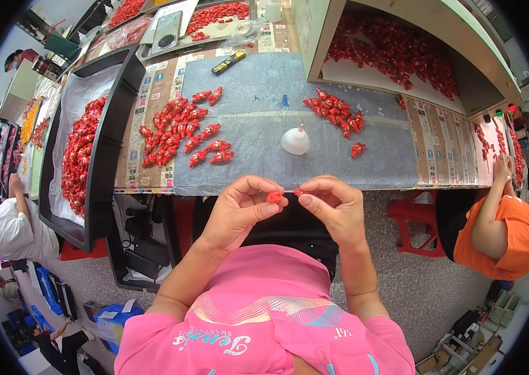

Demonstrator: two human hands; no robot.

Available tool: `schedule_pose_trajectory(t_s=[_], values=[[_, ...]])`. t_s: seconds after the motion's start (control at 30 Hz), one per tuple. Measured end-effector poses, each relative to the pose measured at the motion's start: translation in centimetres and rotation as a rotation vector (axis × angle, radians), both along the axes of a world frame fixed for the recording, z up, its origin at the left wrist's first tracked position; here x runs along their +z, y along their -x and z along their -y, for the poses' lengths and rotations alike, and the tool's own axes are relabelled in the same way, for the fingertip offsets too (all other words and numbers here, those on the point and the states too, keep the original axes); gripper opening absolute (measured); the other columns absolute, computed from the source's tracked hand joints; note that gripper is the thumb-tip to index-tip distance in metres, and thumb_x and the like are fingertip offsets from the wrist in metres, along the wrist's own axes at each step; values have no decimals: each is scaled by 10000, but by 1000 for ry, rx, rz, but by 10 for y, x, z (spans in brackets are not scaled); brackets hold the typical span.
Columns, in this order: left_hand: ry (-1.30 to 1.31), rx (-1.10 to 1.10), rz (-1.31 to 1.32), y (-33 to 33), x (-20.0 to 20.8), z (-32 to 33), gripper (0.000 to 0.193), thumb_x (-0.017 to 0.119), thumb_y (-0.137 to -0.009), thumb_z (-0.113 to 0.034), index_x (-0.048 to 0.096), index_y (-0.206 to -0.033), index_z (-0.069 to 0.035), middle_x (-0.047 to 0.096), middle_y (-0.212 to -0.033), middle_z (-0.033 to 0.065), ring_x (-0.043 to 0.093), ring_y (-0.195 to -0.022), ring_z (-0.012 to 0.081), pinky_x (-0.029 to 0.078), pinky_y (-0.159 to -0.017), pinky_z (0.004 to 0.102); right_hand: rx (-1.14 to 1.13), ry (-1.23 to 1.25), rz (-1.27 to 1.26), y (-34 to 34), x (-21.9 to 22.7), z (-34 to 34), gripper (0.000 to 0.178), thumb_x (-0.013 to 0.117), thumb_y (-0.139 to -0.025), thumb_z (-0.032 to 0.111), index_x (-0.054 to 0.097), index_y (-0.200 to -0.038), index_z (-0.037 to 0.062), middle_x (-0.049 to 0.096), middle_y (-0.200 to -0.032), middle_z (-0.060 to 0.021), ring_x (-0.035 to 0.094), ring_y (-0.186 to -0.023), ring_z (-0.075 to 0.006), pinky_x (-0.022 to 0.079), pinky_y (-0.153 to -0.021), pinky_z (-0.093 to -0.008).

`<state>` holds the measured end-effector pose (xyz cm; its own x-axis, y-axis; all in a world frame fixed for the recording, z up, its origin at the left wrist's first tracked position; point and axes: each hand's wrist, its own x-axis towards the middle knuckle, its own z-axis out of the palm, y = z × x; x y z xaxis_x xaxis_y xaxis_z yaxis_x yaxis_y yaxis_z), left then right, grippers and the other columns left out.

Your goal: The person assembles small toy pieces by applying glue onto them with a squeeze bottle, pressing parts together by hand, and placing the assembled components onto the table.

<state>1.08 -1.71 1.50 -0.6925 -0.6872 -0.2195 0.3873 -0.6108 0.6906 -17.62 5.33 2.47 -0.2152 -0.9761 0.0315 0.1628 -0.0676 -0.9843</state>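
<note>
Both of my hands are raised at the near edge of the table, fingertips close together. A small red plastic piece is pinched between the thumb and fingers of my left hand. My right hand pinches another tiny red piece, mostly covered by the fingertips. Just beyond them stands a white squeeze bottle with a thin needle tip. Small red and gold figures lie in a spread group to the left and a smaller group to the right, with one lone figure nearer me.
A black crate full of red figures stands at the left. A cream open-fronted box holds many more at the far right. A yellow-and-black tool lies on the blue-grey mat. Co-workers sit on both sides.
</note>
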Motion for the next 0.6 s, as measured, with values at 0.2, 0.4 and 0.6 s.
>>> schedule_pose_trajectory(t_s=[0.2,0.4,0.6], values=[[151,61,22,4,-1,-6,212,668,-785,90,608,-952,-25,601,-1040,85,626,-951,170,515,-865,285,-33,14,-11,-13,-2,-10,159,698,-792,-15,656,-945,-9,645,-919,-61,610,-803,-99,488,-708,-222],[264,90,61,9,0,-9,211,672,-763,112,614,-908,-30,595,-1018,98,615,-912,159,521,-827,281,-45,67,-188,-13,3,-10,168,708,-758,-25,676,-919,10,647,-881,-59,598,-745,-97,479,-667,-218],[345,112,87,11,0,-9,216,675,-762,116,627,-929,-13,592,-1022,112,613,-906,156,526,-807,265,-92,152,-369,-15,1,-9,172,719,-733,-32,691,-889,34,645,-853,-57,600,-715,-108,484,-637,-223]])
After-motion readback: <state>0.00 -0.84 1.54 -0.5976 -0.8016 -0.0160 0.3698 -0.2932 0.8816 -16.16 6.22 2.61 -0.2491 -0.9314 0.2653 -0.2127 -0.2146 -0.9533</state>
